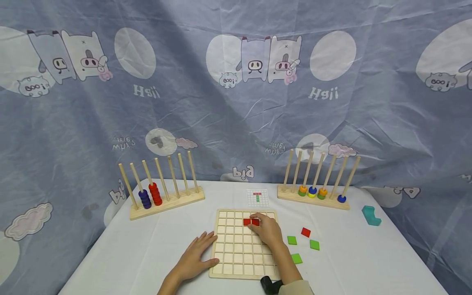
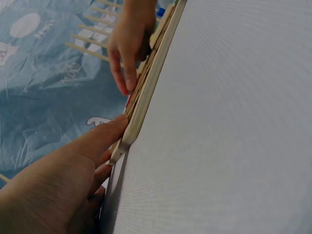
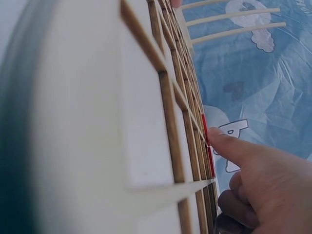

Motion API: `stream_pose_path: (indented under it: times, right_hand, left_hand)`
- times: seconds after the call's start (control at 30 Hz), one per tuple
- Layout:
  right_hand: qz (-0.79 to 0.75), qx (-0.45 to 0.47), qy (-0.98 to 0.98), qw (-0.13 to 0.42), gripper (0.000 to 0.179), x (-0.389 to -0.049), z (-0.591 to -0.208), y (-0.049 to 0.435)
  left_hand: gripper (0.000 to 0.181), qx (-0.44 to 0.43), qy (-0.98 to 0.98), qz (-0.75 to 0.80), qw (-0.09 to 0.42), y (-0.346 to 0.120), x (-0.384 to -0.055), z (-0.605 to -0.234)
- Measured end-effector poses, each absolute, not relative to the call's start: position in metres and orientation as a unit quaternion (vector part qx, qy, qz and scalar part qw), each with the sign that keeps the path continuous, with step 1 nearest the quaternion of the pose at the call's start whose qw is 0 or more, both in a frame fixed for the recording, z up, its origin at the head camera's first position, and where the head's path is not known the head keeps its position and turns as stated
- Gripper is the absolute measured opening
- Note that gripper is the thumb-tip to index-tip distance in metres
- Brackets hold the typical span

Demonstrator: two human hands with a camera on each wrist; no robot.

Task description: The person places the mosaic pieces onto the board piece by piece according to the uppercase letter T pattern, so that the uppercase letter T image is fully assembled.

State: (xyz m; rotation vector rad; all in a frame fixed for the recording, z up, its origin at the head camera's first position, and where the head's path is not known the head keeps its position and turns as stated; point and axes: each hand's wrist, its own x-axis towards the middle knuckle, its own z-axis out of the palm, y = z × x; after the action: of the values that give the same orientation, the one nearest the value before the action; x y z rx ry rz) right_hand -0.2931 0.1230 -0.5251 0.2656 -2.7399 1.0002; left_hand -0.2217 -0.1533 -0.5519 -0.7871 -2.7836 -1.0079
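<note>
Over the board, the right hand half-hides a red tile, its grip unclear; left hand outspread.

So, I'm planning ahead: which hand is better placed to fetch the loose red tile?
Right, likely: the right hand is nearer the loose red tile, which lies right of the board; the left hand rests at the board's left edge.

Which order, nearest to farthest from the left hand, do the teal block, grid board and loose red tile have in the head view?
1. Grid board, left edge touched
2. Loose red tile, right of board
3. Teal block, far right
</note>
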Motion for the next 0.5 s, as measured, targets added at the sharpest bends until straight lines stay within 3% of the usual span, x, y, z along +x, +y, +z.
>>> stream_pose_path:
  times: [0.5]
  right_hand:
    - [0.396,0.046,-0.912,0.098,0.033,-0.277,-0.511,0.15]
  left_hand:
    - [0.071,-0.258,-0.909,-0.326,0.04,-0.153,-0.221,-0.549]
